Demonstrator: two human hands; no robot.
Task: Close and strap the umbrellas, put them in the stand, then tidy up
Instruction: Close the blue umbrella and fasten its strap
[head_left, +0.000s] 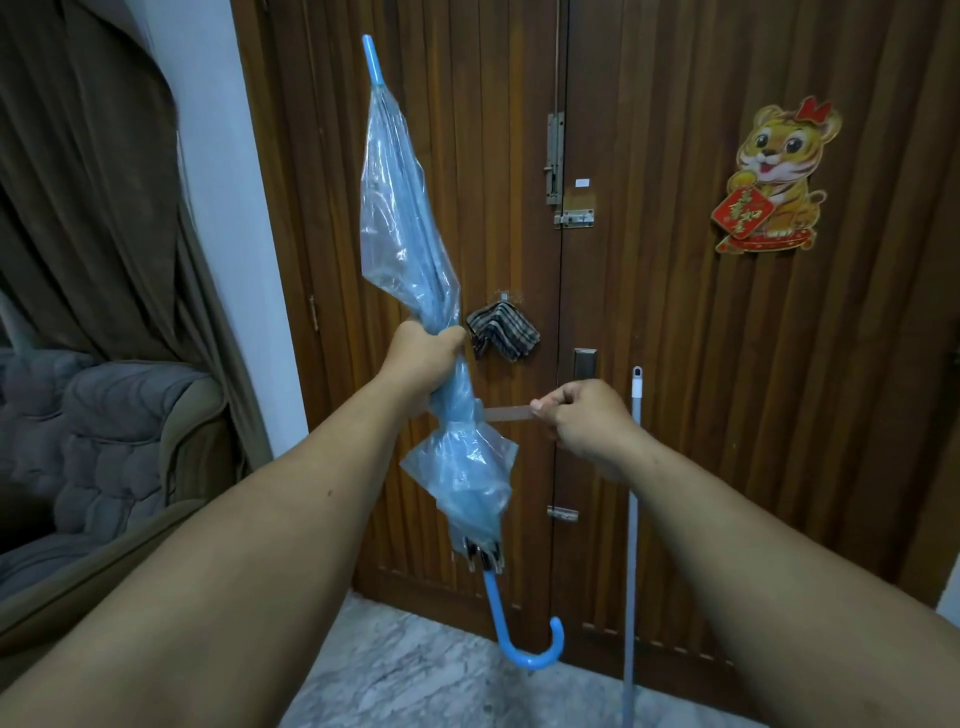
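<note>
Gripped mid-frame by the left hand (423, 364), the folded umbrella (410, 218) is held while its strap (506, 414) (unfastened) is pinched by the right hand (582, 421); the stand remains unseen.

One head-worn view looks forward, slightly down, close at the wooden door (675, 364).

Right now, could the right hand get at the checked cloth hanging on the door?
Probably not without letting go: the right hand is pinching the strap pulled out from the blue umbrella. The checked cloth hangs close above it, with nothing between them.
</note>
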